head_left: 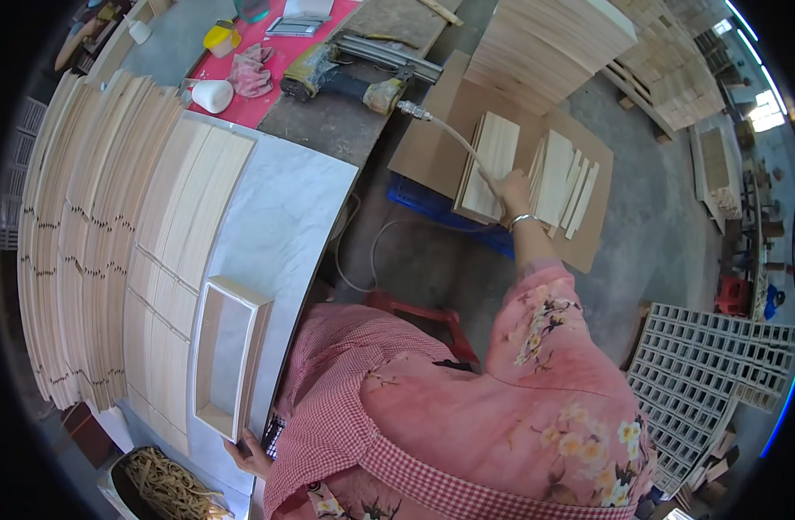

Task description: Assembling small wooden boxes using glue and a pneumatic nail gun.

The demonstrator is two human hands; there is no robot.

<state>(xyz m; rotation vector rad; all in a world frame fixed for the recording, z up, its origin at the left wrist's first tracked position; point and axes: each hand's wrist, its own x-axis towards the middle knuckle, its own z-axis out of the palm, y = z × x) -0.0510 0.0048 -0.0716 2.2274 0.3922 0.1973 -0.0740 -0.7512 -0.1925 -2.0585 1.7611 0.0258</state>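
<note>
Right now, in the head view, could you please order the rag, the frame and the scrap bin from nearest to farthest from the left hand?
1. Frame, its lower end at the left hand
2. Scrap bin, lower left
3. Rag, near the picture's top

Taking the middle of my view as the hub, the frame (251, 364) sits at 8 o'clock on the table (285, 191), my left hand (253, 457) at its near corner, with a row of boards (166, 312) to its left, piled strips (77, 260) at 9 and a bin (110, 487) between 7 and 8. Between 11 and 12, the air tool (350, 85) lies on the workbench (319, 130). At 2, my right hand (512, 193) is between stacked planks (498, 152) and slats (579, 192) on the cardboard (428, 143).
</note>
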